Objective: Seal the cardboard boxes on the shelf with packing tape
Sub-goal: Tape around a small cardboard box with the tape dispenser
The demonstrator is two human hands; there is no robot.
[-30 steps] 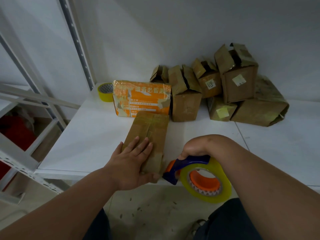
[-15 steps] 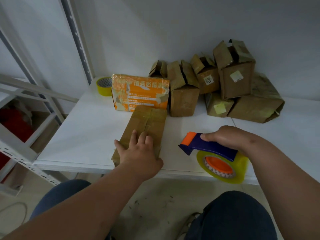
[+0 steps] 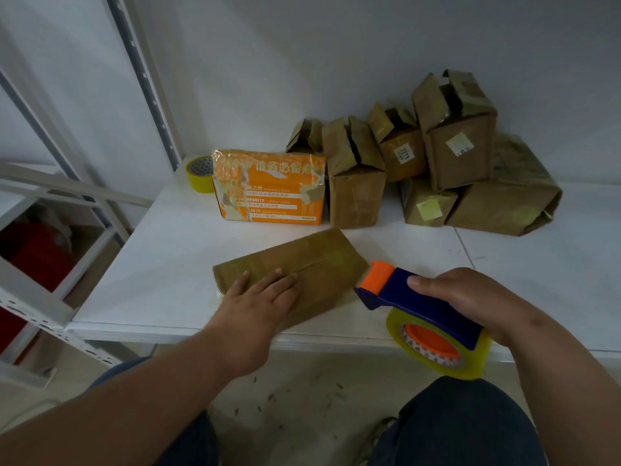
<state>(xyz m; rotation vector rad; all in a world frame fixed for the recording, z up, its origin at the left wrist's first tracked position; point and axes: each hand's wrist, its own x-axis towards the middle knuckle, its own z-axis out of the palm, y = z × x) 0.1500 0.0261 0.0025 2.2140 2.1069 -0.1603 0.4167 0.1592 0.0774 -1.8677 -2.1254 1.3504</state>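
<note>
A flat brown cardboard box (image 3: 312, 264) lies slantwise near the front of the white shelf (image 3: 161, 264), its flaps closed under glossy tape. My left hand (image 3: 258, 297) rests flat on its near left end, fingers straight. My right hand (image 3: 470, 297) grips the blue and orange tape dispenser (image 3: 413, 304) with its yellowish roll, held just right of the box above the shelf's front edge. The dispenser's orange nose points at the box's right corner.
At the back stand an orange printed box (image 3: 272, 190), several brown boxes with open flaps (image 3: 356, 183) and a crumpled one (image 3: 510, 196). A spare yellow tape roll (image 3: 198, 173) sits by the shelf upright (image 3: 141, 82). My knees are below the shelf edge.
The flat box has turned from lying lengthwise away from me to lying slantwise across the shelf. My right hand lifted the dispenser from below the shelf edge to beside the box.
</note>
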